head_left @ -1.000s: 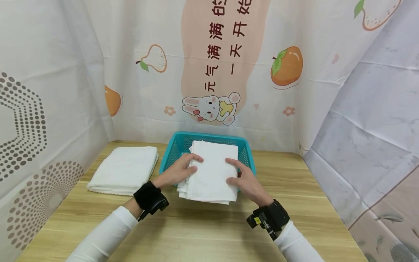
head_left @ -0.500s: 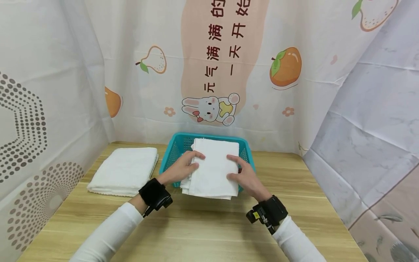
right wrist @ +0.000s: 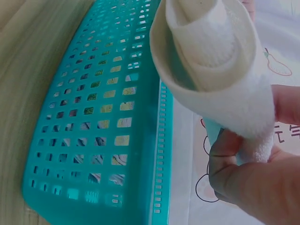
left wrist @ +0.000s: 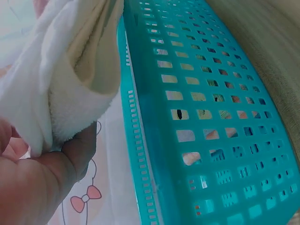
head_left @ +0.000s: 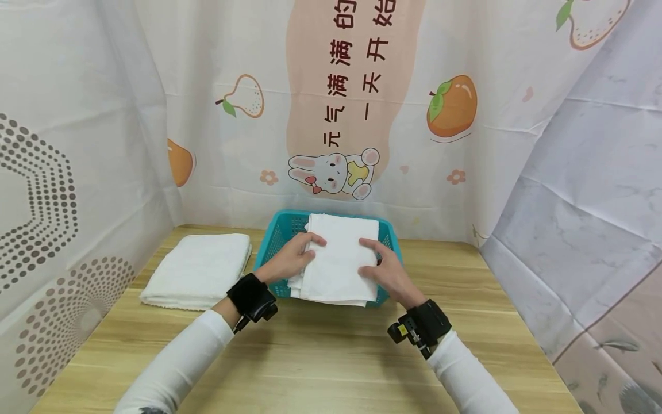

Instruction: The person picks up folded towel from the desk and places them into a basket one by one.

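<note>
So the folded white cloth (head_left: 338, 264) is up over the teal basket (head_left: 281, 233), hiding most of the basket's inside, so no clue what's in there. Left hand (head_left: 289, 259) has a pinching grip on the edge toward the basket's left, right hand (head_left: 389, 276) same on the other edge. I'd say the folding's done and setting it down isn't, since neither grip has let go. Another folded towel (head_left: 201, 270) sits on the worktop (head_left: 320, 356) left of the basket, untouched. Versus a second ago, hands and cloth have slid further toward the basket's back; that towel hasn't budged.
</note>
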Demonstrator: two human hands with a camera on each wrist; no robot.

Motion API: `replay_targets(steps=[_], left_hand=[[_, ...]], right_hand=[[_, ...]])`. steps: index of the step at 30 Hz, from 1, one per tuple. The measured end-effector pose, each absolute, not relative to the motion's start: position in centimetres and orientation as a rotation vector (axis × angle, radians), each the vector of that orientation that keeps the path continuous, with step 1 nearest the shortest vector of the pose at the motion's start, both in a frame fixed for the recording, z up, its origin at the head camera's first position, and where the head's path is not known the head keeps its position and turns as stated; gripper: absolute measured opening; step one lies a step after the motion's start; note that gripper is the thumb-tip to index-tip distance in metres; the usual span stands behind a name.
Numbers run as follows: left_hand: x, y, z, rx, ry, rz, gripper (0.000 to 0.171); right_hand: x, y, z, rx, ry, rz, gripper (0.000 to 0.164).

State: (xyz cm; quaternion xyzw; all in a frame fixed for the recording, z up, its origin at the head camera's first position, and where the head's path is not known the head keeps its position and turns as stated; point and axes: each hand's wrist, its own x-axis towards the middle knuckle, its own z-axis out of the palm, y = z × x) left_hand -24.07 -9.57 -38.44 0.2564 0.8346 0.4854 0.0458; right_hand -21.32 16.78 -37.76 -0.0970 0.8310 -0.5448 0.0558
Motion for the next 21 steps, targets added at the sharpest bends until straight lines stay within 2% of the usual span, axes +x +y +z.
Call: replay_targets(steps=[21], left_hand=[[-25.6, -9.3, -38.9, 0.742, 2.581, 1.504, 0.031]], right_hand=[[-23.4, 16.2, -38.1, -0.287, 2.521, -1.696, 0.065]])
